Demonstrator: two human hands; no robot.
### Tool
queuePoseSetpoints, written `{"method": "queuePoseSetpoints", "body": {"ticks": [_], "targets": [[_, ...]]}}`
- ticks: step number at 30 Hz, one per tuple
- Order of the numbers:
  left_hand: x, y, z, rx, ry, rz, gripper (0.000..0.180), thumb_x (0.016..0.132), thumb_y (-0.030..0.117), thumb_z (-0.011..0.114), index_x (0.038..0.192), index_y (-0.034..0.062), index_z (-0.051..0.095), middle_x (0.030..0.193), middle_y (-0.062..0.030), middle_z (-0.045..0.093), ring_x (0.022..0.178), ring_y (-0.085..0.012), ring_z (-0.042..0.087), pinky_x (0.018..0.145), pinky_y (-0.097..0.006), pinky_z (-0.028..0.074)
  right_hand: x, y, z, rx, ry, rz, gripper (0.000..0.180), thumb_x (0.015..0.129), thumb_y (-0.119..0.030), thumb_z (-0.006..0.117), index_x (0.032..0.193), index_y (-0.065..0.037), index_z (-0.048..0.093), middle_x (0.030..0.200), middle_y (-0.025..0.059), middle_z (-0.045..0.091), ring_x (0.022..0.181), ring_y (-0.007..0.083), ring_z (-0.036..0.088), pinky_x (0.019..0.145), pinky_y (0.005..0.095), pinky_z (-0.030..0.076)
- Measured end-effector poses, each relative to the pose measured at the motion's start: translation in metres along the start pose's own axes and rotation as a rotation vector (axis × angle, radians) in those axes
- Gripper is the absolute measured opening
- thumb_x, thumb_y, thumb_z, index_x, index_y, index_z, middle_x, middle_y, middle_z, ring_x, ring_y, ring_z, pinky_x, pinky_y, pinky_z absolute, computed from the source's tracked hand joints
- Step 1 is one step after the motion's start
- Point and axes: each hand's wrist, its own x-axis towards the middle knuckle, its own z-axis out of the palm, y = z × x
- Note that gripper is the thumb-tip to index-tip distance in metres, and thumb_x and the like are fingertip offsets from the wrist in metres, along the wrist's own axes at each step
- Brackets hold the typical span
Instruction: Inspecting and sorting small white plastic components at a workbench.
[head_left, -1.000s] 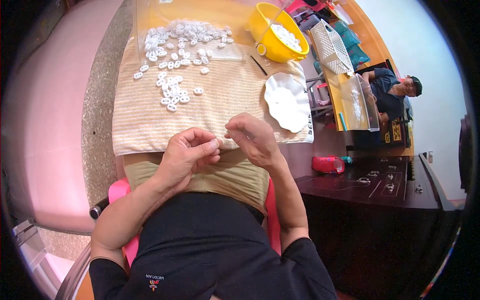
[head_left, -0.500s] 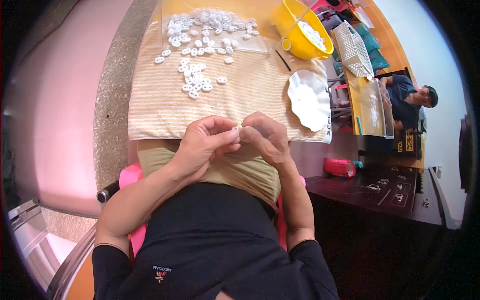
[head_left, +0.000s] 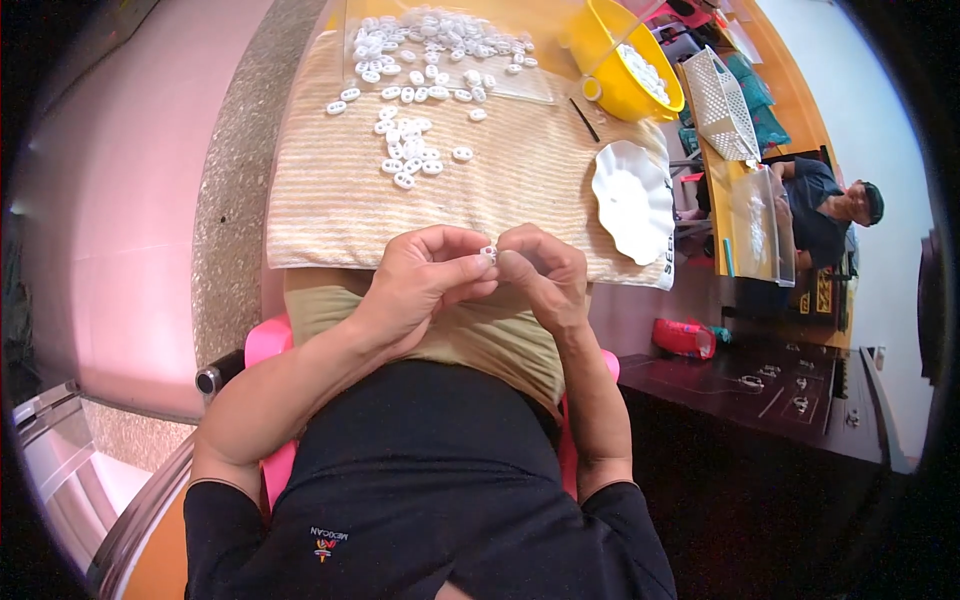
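Observation:
Above my lap, at the near edge of a beige striped towel [head_left: 330, 215], both hands meet fingertip to fingertip. My left hand [head_left: 420, 280] pinches a small white oval piece with two holes [head_left: 488, 254] between thumb and forefinger. Closed against the piece's other side are the thumb and fingertips of my right hand [head_left: 547, 275]; they partly hide it. A small cluster of like white pieces [head_left: 408, 148] lies on the towel ahead. Farther off is a larger heap of them [head_left: 435, 35] on a clear tray.
On the right of the towel sits a white wavy-rimmed dish [head_left: 632, 205], with a thin black stick [head_left: 584, 120] beyond it. A yellow basin [head_left: 605, 85] holding white pieces stands at far right. Another person [head_left: 815, 205] sits at a second table with a white perforated basket [head_left: 720, 110].
The view has shifted slightly, so the towel and the things on it appear farther right. Both hands stay together at the white piece, which now shows more clearly.

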Motion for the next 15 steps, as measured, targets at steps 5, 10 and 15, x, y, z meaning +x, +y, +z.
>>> {"method": "queuePoseSetpoints", "body": {"ticks": [5, 10, 15], "targets": [[0.0002, 0.0001, 0.001, -0.007, 0.008, 0.011, 0.016, 0.088, 0.003, 0.064, 0.104, -0.0006, 0.06, 0.096, -0.0094, 0.067, 0.084, -0.0149, 0.067, 0.076, -0.026, 0.058, 0.0004, 0.001, 0.0001, -0.017, 0.006, -0.021, 0.011, 0.09, -0.008, 0.065, 0.095, 0.002, 0.064, 0.092, 0.0049, 0.063, 0.084, 0.0099, 0.059, 0.076, 0.0226, 0.048], [0.0017, -0.0018, -0.0013, -0.015, 0.031, 0.005, 0.016, 0.088, 0.003, 0.064, 0.103, -0.0009, 0.06, 0.094, -0.0098, 0.067, 0.081, -0.015, 0.067, 0.074, -0.026, 0.059, -0.0003, -0.0043, 0.0027, 0.075, 0.006, 0.04, 0.01, 0.091, -0.007, 0.064, 0.094, 0.003, 0.064, 0.092, 0.0048, 0.063, 0.084, 0.0094, 0.059, 0.075, 0.022, 0.048], [0.0025, -0.0026, -0.0014, -0.022, 0.031, 0.012, 0.016, 0.088, 0.002, 0.064, 0.103, -0.0015, 0.06, 0.093, -0.0101, 0.067, 0.08, -0.0152, 0.067, 0.074, -0.026, 0.059, -0.001, -0.0036, 0.0018, 0.06, 0.003, 0.027, 0.008, 0.091, -0.004, 0.062, 0.093, 0.003, 0.063, 0.092, 0.0049, 0.062, 0.084, 0.0095, 0.059, 0.075, 0.0219, 0.049]]}}
